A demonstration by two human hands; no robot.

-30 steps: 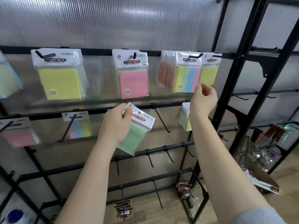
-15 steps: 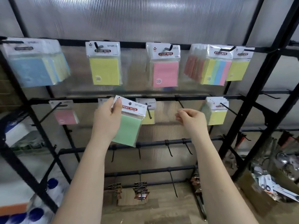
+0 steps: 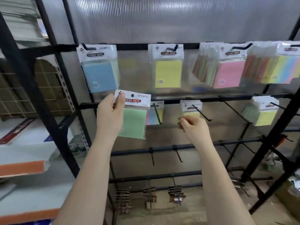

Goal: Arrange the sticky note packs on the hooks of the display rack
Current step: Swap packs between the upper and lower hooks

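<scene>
My left hand (image 3: 111,116) grips a green sticky note pack (image 3: 134,120) by its white header, in front of the left end of the rack's second bar (image 3: 211,100). My right hand (image 3: 194,127) hovers lower right, fingers pinched together with nothing in them, just below a yellow pack (image 3: 191,108) on a second-row hook. On the top row hang a blue pack (image 3: 99,73), a yellow pack (image 3: 168,70), a pink bundle (image 3: 227,72) and a multicolour bundle (image 3: 279,69). A pastel pack (image 3: 155,116) sits partly hidden behind the green one.
A yellow-green bundle (image 3: 263,114) hangs at the right of the second row. Bare hooks (image 3: 177,155) line the lower bars, with small dark packs (image 3: 176,193) near the floor. A black upright (image 3: 37,101) and stacked boxes (image 3: 24,153) stand to the left.
The view has swung left. My left hand has carried the green pack left to the end of the second row. My right hand came down from the top-row packs to below the second bar.
</scene>
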